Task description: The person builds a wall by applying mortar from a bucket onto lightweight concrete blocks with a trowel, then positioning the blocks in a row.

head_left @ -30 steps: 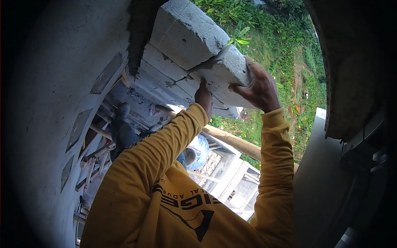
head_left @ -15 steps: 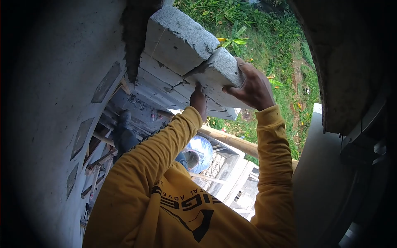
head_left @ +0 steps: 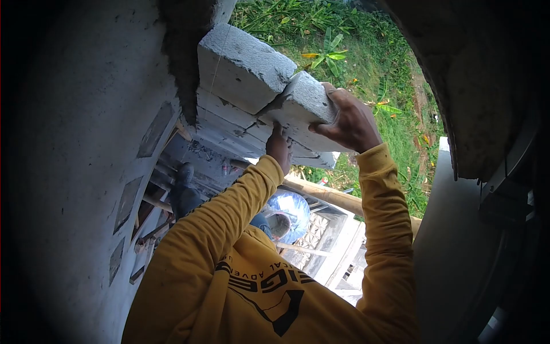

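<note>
A grey lightweight concrete block (head_left: 306, 106) sits at the end of the top course of a block wall, beside a neighbouring block (head_left: 243, 71) with a dark joint between them. My right hand (head_left: 350, 121) grips the block's right end, fingers over the top and thumb on the near face. Lower on that face, my left hand (head_left: 279, 148) presses one digit against the block; its other fingers are folded and partly hidden. A thin string line (head_left: 216, 71) crosses the neighbouring block.
A bamboo pole (head_left: 326, 196) runs below the wall. Beneath it are a bucket (head_left: 279, 225) and blue plastic sheeting (head_left: 296, 209). A plastered wall (head_left: 86, 172) stands at left, a pale column (head_left: 444, 229) at right. Green plants (head_left: 332, 51) grow far below, outside.
The view has shifted slightly, moving the lower scene rightward in the picture. Both hands stay on the same block, which shows no clear movement against its neighbour.
</note>
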